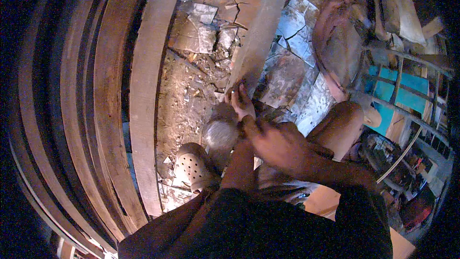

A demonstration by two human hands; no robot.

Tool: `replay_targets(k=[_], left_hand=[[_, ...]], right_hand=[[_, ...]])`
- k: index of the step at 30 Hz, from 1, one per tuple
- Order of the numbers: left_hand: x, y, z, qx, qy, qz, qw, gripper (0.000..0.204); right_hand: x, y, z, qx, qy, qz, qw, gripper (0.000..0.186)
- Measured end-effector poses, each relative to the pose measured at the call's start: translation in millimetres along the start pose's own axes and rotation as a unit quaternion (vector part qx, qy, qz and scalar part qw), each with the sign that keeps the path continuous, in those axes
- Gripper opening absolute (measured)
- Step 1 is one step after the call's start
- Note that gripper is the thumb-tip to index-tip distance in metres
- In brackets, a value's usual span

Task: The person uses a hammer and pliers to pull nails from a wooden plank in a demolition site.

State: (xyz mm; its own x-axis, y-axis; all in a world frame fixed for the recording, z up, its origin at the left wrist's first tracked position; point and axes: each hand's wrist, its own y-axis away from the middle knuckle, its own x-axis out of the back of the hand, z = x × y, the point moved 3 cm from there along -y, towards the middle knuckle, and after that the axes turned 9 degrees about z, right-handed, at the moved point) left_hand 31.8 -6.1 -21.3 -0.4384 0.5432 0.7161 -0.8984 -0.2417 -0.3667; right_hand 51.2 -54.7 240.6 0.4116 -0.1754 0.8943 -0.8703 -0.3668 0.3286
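My left hand (242, 104) is at the near end of a long wooden beam (261, 33), its fingers bent close together against the wood. A tiny pale spot shows at the fingertips; I cannot tell whether it is something pinched there or a fingernail. Just nearer to me, my right hand (280, 148) is closed and slightly blurred, crossing over my left wrist. A rounded, shiny grey thing (221, 132), smeared by motion, shows left of my right hand. Its kind, and whether my right hand grips it, is unclear.
Several long planks (143, 91) run along the left. Broken tiles (292, 24) and rubble (184, 96) cover the ground. A perforated clog (194, 167) is beside my left forearm. At right are a dusty cloth sack (335, 38), a metal rack (397, 79) and teal panels (412, 86).
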Motion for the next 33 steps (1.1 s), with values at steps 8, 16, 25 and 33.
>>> replay_targets(k=[8, 16, 25, 33], left_hand=[[20, -15, 29, 0.110, 0.011, 0.017, 0.994, 0.018], [23, -24, 27, 0.085, 0.014, 0.042, 0.995, 0.018], [18, -17, 22, 0.165, 0.047, 0.061, 0.983, 0.017], [4, -5, 10, 0.077, 0.015, 0.047, 0.996, 0.014]], right_hand=[[-16, -5, -4, 0.008, -0.058, -0.061, 0.996, 0.031], [-19, -6, -9, 0.017, -0.069, -0.099, 0.993, 0.030], [-14, -11, -15, 0.027, -0.037, -0.049, 0.998, 0.029], [-20, -16, -11, 0.019, -0.045, -0.036, 0.998, 0.028]])
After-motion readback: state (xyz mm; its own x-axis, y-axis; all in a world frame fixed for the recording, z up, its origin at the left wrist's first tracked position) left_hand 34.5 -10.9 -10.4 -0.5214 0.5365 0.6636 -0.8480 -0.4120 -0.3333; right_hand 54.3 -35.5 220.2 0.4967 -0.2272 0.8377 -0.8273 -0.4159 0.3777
